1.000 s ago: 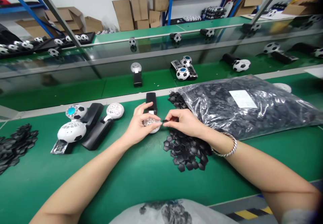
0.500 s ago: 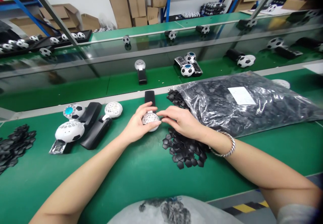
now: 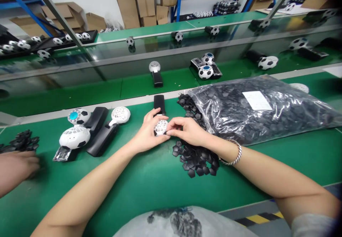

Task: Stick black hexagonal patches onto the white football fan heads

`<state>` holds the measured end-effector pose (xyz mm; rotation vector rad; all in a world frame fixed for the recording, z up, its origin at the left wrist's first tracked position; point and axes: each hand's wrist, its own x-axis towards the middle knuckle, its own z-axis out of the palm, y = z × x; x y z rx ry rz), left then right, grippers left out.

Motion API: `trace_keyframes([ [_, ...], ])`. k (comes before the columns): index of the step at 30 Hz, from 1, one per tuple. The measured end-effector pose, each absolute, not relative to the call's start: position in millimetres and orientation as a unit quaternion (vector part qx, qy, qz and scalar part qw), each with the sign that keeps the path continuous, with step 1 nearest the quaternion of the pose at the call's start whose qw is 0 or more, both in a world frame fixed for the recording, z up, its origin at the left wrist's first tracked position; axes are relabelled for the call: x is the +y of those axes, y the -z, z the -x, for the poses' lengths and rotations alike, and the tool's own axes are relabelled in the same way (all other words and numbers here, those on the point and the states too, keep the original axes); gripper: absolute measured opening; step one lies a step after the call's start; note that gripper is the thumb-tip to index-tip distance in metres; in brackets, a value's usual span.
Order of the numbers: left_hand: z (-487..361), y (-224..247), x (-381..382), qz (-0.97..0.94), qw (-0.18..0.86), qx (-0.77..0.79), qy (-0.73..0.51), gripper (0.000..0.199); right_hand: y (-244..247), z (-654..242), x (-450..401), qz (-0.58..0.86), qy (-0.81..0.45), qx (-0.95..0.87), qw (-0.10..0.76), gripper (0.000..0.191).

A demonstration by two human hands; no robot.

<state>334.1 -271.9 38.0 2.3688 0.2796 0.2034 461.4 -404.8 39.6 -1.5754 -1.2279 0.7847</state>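
Note:
My left hand (image 3: 145, 132) is closed around the white, football-patterned head of a handheld fan (image 3: 161, 126). The fan's black handle (image 3: 159, 103) points away from me on the green table. At the right side of the head, my right hand (image 3: 187, 130) pinches a small black pentagon piece (image 3: 165, 133) against it, partly hidden by the fingertips. Beside my right wrist lies a heap of loose black pentagon pieces (image 3: 199, 160). Left of my hands are more football fans: one with a bare white head (image 3: 121, 115) and one with some black patches (image 3: 74, 137).
A clear plastic bag (image 3: 232, 112) full of black pieces lies at the right. Another person's hand (image 3: 16, 169) is over a second pile of pieces (image 3: 22, 141) at the left. Beyond the table edge, a green conveyor (image 3: 136, 84) carries several fans.
My right hand has brought the black piece from beside the head onto its lower right side. Another person's hand has come in at the left. Fans on the near conveyor have shifted right.

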Motion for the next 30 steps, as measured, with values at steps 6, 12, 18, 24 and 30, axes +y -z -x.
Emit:
trace_keyframes([
  [6,-335.4,-37.0,-270.8,-0.920,0.370,0.102,-0.077,0.048,-31.5,-462.1,-401.6,0.635,-0.365,-0.451,0.510,0.014],
  [12,-337.5,-38.3,-269.4,-0.918,0.377,0.091,-0.083,0.043,-27.6,-458.2,-397.1,0.637,-0.383,-0.427,0.515,0.017],
  [18,-338.0,-37.6,-269.8,-0.917,0.384,0.075,-0.075,0.044,-45.0,-481.8,-402.1,0.681,-0.337,-0.473,0.446,0.015],
  [24,-338.3,-35.4,-264.7,-0.917,0.355,0.149,-0.100,0.046,-58.5,-517.2,-418.2,0.838,-0.079,-0.508,0.181,0.009],
  [30,-337.7,-40.9,-248.2,-0.917,0.384,0.089,-0.057,0.052,-43.8,-511.7,-410.3,0.851,-0.034,-0.523,0.042,0.014],
])
